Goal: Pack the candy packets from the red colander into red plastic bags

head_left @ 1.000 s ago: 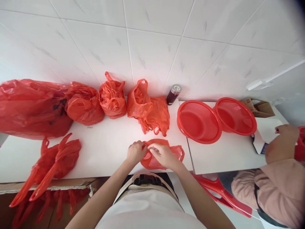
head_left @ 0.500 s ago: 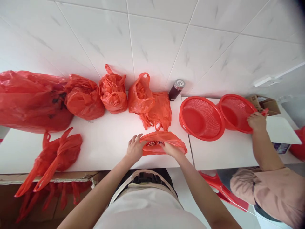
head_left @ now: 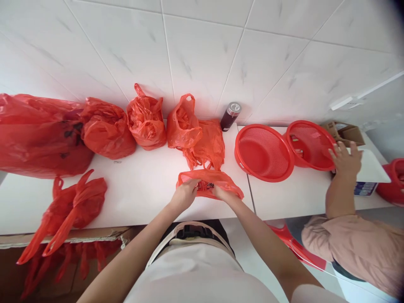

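Note:
An open red plastic bag (head_left: 227,182) lies on the white table in front of me, with small dark-and-white printed pieces (head_left: 206,185) showing in its mouth. My left hand (head_left: 184,196) is over the bag's left side with its fingers curled at the mouth. What it pinches, if anything, is hidden. My right hand (head_left: 223,193) reaches into the bag from the front right, and its fingers are out of sight inside. Just behind the bag lies a flat stack of red plastic bags (head_left: 211,139).
Full red bags (head_left: 107,128) line the wall at left; two knotted bags (head_left: 90,202) lie at the front left edge. A dark flask (head_left: 229,118) stands behind. Two red baskets (head_left: 263,158) are at right, where a co-worker's hand (head_left: 346,160) is spread beside a white box (head_left: 370,170).
My left hand has moved from the bag's left rim over to its mouth. The co-worker's hand has opened, and small packets now show in the right basket.

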Motion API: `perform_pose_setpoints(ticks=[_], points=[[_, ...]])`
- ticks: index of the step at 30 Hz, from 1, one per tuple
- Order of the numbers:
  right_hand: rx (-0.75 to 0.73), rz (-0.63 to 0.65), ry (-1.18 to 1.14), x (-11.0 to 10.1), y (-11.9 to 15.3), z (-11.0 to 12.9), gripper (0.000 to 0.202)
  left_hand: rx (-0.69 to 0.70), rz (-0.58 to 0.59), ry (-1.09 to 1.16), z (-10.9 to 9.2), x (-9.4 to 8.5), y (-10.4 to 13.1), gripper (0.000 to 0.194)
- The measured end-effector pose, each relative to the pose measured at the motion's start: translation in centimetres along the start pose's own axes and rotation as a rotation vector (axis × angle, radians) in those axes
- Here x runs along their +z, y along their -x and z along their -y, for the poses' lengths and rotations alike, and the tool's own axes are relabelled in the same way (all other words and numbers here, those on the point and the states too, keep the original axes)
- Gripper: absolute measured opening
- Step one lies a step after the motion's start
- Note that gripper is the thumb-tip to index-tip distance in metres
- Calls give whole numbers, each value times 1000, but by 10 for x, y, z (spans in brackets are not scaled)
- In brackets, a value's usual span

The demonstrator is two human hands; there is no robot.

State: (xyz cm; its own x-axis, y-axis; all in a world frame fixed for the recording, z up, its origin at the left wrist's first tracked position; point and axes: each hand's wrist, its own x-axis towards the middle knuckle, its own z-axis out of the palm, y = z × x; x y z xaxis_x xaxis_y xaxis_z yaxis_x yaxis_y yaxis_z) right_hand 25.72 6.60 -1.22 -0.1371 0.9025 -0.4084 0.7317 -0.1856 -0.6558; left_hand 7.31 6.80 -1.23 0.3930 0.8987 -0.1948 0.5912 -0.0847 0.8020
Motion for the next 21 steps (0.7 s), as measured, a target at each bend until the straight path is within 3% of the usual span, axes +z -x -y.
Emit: perform_pose_setpoints(ticks=[3, 7, 10, 14, 16, 21], points=[[-25, 41, -32, -15, 4, 4, 29, -165, -28, 159, -6, -10, 2, 37], [-120, 1, -84, -15, 18, 18, 30, -287, 88, 441, -8, -14, 14, 40], [-169, -16, -164, -12, 31, 25, 33, -338, 127, 625, -7, -12, 23, 38], [-152, 6, -465, -14, 42, 30, 44, -399, 110, 815, -8, -12, 28, 36], [-99, -37, -591, -15, 44, 32, 34, -415, 96, 887, -11, -14, 28, 35], [-61, -177, -578, -10, 38, 38, 38, -422, 66, 992, -23, -20, 28, 34]])
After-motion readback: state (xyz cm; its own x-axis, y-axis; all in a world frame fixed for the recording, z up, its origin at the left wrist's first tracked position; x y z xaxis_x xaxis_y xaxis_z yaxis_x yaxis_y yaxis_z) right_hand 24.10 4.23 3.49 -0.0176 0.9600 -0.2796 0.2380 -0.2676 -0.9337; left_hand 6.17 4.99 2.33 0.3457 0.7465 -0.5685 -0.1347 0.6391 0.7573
